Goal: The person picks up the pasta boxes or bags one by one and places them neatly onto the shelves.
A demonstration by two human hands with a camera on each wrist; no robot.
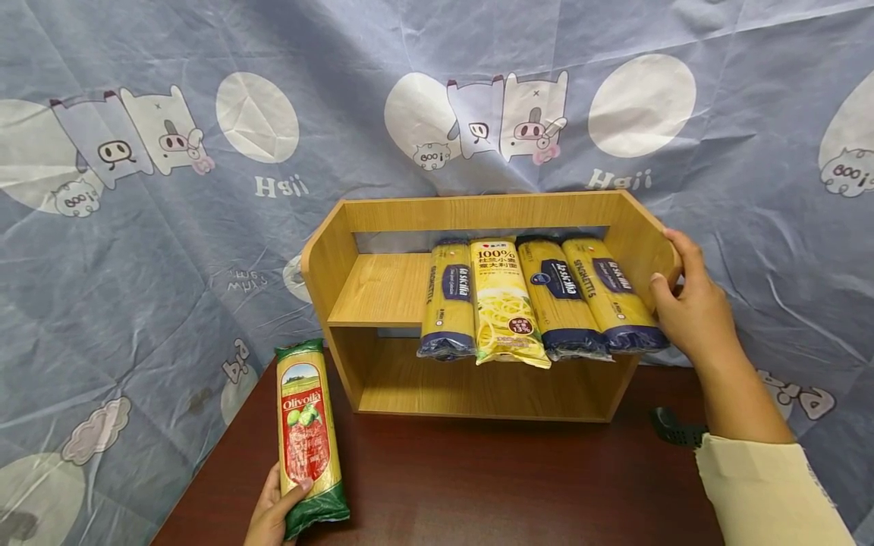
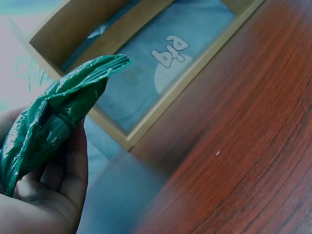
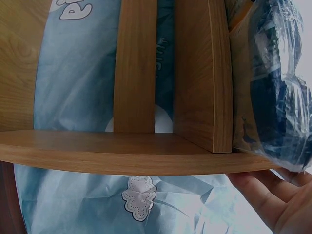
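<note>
My left hand (image 1: 276,508) grips the lower end of a pack of spaghetti (image 1: 305,432) with a red Olivoilà label, thumb across its front. In the left wrist view the pack's green crinkled end (image 2: 58,117) shows above my fingers. My right hand (image 1: 698,303) holds the right side panel of a two-tier wooden shelf (image 1: 485,212). In the right wrist view my right hand (image 3: 273,195) lies against that panel's outer face; its thumb is hidden there. Next to it on the upper tier is a blue-ended spaghetti pack (image 1: 611,288).
Left along the upper tier lie another blue-ended pack (image 1: 560,292), a yellow-and-white pasta pack (image 1: 507,296) and a further blue-ended pack (image 1: 448,296). The shelf stands on a dark red-brown table (image 1: 512,478). A black object (image 1: 676,431) sits at right, before a patterned cloth (image 1: 341,98).
</note>
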